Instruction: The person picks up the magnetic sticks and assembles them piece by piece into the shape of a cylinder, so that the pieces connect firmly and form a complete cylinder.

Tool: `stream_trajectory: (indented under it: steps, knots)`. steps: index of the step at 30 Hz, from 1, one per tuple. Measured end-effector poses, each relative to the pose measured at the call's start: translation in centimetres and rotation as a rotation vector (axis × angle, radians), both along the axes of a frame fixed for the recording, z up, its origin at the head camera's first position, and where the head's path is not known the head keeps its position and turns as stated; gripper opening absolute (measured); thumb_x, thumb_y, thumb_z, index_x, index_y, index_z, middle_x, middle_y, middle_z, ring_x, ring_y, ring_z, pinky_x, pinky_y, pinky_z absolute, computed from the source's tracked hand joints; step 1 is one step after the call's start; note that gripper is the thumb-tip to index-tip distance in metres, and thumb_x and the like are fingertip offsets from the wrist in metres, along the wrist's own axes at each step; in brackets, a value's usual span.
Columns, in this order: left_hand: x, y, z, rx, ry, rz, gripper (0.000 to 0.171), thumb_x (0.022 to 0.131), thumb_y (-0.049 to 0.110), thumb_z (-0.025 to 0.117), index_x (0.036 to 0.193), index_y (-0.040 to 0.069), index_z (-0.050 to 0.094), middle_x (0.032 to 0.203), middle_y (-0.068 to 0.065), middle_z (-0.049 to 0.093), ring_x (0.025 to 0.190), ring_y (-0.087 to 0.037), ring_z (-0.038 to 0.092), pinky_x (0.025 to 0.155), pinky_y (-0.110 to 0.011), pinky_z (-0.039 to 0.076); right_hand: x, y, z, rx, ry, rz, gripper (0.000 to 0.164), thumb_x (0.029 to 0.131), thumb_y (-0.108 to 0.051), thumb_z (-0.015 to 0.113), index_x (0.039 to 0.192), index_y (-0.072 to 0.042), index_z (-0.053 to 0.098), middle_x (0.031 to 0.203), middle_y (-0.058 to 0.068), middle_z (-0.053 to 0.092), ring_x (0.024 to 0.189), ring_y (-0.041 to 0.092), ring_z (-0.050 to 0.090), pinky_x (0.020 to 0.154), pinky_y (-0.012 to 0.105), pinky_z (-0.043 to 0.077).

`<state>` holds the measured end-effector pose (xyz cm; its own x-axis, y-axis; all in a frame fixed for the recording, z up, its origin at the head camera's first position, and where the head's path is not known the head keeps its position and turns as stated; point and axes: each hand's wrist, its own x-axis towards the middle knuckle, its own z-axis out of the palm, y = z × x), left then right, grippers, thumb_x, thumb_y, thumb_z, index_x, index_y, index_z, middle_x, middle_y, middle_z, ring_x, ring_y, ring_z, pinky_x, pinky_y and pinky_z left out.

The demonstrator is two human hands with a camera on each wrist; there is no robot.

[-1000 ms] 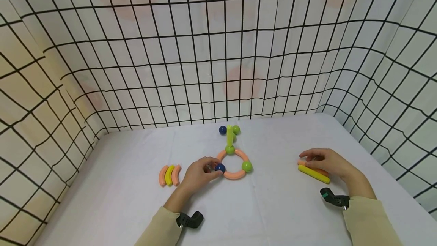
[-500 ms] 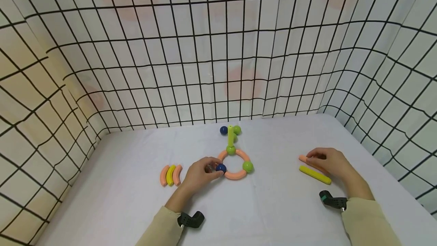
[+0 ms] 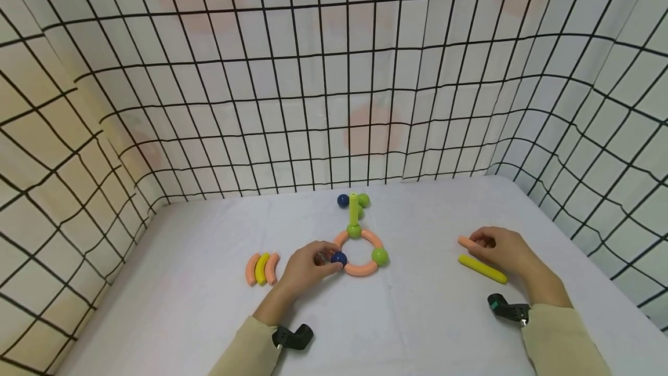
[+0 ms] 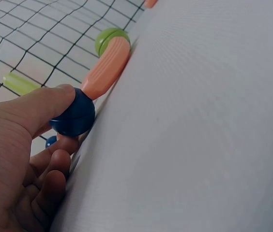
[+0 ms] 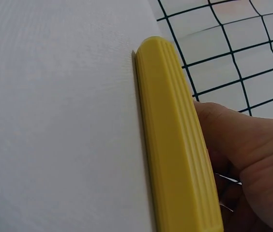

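Note:
In the head view, my left hand (image 3: 307,267) pinches a dark blue ball (image 3: 339,259) between thumb and fingers. The left wrist view shows the thumb on top of that ball (image 4: 76,115). The ball belongs to a ring of curved orange pieces (image 3: 361,270) with green balls (image 3: 380,256). From the ring's far green ball (image 3: 354,231) a light green rod (image 3: 354,209) stands up. At the right, my right hand (image 3: 503,249) pinches an orange rod (image 3: 467,242), partly covered by the fingers. A yellow rod (image 3: 482,269) lies in front of it, hiding the orange one in the right wrist view.
Left of my left hand lie two orange curved pieces (image 3: 253,269) with a yellow curved piece (image 3: 262,268) between them. Behind the ring sit a loose dark blue ball (image 3: 343,201) and green balls (image 3: 363,200). A black-grid curtain (image 3: 313,103) surrounds the white table (image 3: 417,318).
My right hand has drawn back slightly, gripping the orange rod, which now sits farther apart from the yellow rod. My left hand keeps holding the dark blue ball in place.

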<state>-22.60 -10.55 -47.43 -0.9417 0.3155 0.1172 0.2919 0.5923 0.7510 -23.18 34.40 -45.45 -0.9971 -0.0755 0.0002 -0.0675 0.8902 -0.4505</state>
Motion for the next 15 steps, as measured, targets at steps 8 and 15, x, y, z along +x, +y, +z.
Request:
stream_trajectory:
  steps: [8,15]
  knots:
    - [0.12,0.05,0.05,0.0,-0.005,-0.001,0.03,0.087,0.036,0.077,0.114,0.025,0.07,0.095,0.005,0.065,0.079,-0.011,0.053,0.068,-0.023,0.042,0.07,0.11,-0.15,-0.03,0.001,0.006,0.037,0.092,-0.033,0.071,0.114,-0.003,0.067,0.093,0.006,0.064,0.084,0.02,0.053,0.071,0.029,0.045]
    - [0.16,0.05,0.14,0.003,-0.002,-0.002,0.03,0.086,0.036,0.078,0.113,0.024,0.07,0.094,0.004,0.065,0.08,-0.011,0.054,0.068,-0.024,0.042,-0.01,-0.36,0.18,-0.095,-0.012,-0.043,0.05,0.095,-0.05,0.062,0.128,-0.012,0.063,0.109,0.009,0.063,0.098,0.024,0.053,0.077,0.03,0.046]
